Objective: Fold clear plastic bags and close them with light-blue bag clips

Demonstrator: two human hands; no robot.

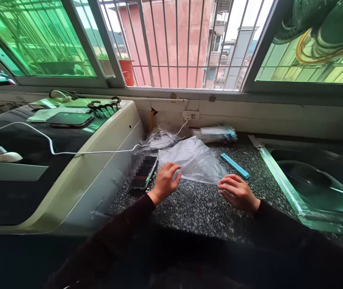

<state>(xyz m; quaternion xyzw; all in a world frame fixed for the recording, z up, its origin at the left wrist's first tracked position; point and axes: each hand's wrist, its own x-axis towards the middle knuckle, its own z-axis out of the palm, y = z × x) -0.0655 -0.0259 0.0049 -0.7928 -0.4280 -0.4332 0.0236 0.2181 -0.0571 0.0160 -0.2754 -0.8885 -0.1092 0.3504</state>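
Observation:
A clear plastic bag (194,158) lies flat on the speckled dark countertop (201,208). My left hand (165,181) rests at the bag's near left corner, fingers curled and touching the plastic. At the near right corner, my right hand (238,192) lies with its fingers bent onto the bag's edge. A smartphone (143,171) lies just left of my left hand. Beyond my right hand lies a blue sealing strip (235,165).
A washing machine (69,160) stands at the left with a phone (70,119), a hair clip (105,106) and a white cable (51,143) on its lid. A sink (316,180) holding a pan is at the right. More plastic bags (215,133) lie by the wall socket (191,115).

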